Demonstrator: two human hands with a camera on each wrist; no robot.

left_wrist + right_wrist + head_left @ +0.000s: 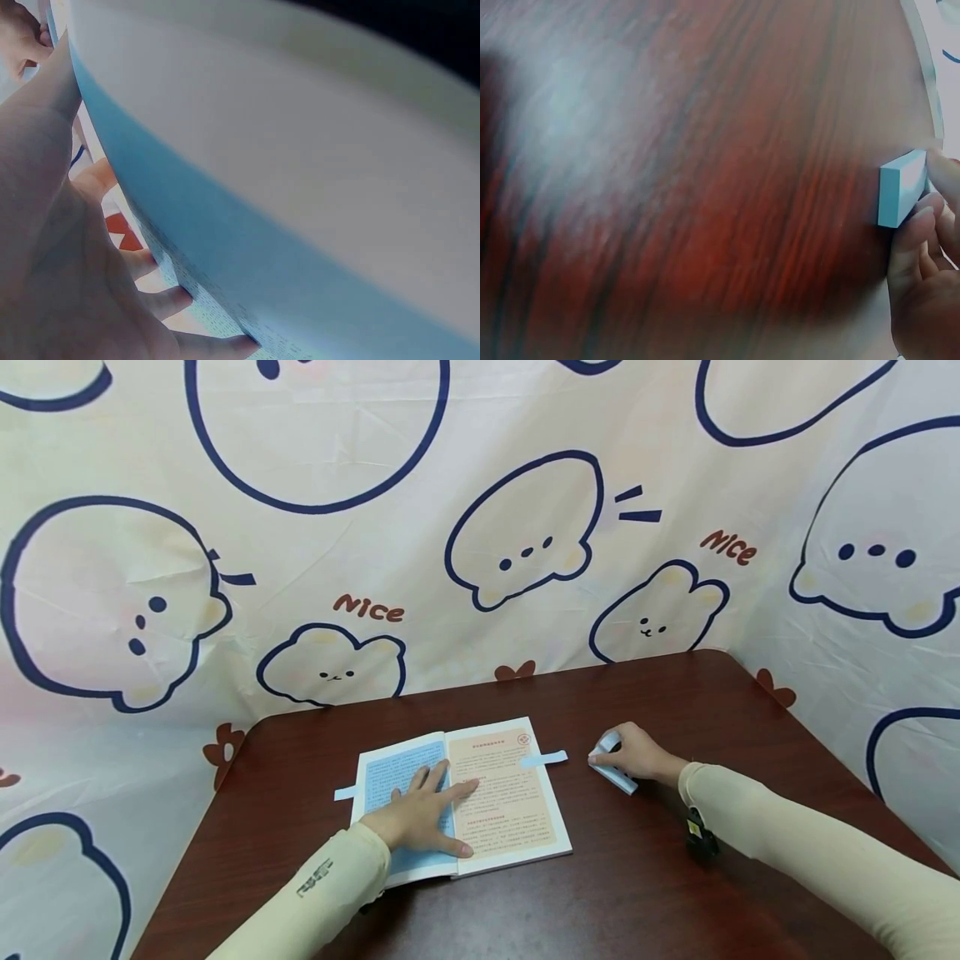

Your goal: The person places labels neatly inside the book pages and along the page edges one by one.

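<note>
An open book (510, 802) lies on the table, its left page printed on blue and its right page on beige. My left hand (417, 814) rests across the inner fold with its fingers spread, touching both pages. In the left wrist view those fingertips meet the blue page (225, 232). To the right of the book, my right hand (636, 752) pinches a small light-blue pad of sticky notes (900, 187) between thumb and fingers. A light-blue strip (604, 743) curls up from the pad at the fingertips.
One light-blue sticky strip (546, 759) sticks out past the book's right edge, another (346, 793) past its left edge. The dark brown wooden table (675, 893) runs back to a wall cloth (420, 560) printed with cartoon animals. A black device (699, 831) sits on the right wrist.
</note>
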